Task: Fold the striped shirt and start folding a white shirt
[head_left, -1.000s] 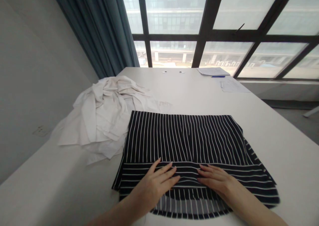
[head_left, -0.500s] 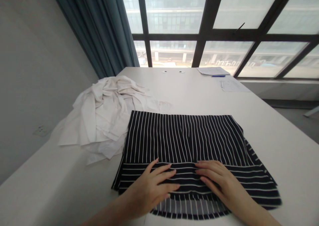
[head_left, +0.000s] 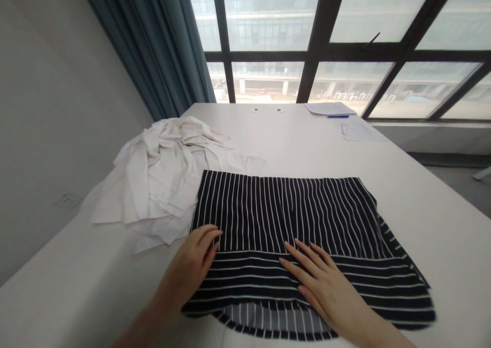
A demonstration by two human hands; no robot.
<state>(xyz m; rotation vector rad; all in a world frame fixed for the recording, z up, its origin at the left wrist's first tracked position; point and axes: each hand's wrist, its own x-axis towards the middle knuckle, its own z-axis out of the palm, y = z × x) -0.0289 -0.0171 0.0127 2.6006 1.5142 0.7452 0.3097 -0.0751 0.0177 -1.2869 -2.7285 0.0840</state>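
Observation:
A folded black garment with white stripes lies in front of me. Its stripes run lengthwise on the far part and crosswise on the near fold; a curved hem with paler lining shows at the front. My left hand is at the garment's left edge, its fingers curled and closed on the cloth where the fold ends. Fingers stretched and slightly spread, my right hand rests flat on the crosswise-striped fold, right of the middle.
Crumpled white cloth is heaped at the left, close to the garment. Papers and a blue pen lie at the table's far right. A wall, curtain and windows surround the white table.
My left hand has moved left and away from me, from the fold's middle to the garment's left edge. My right hand has shifted slightly left. The fold's near left corner has shifted toward me.

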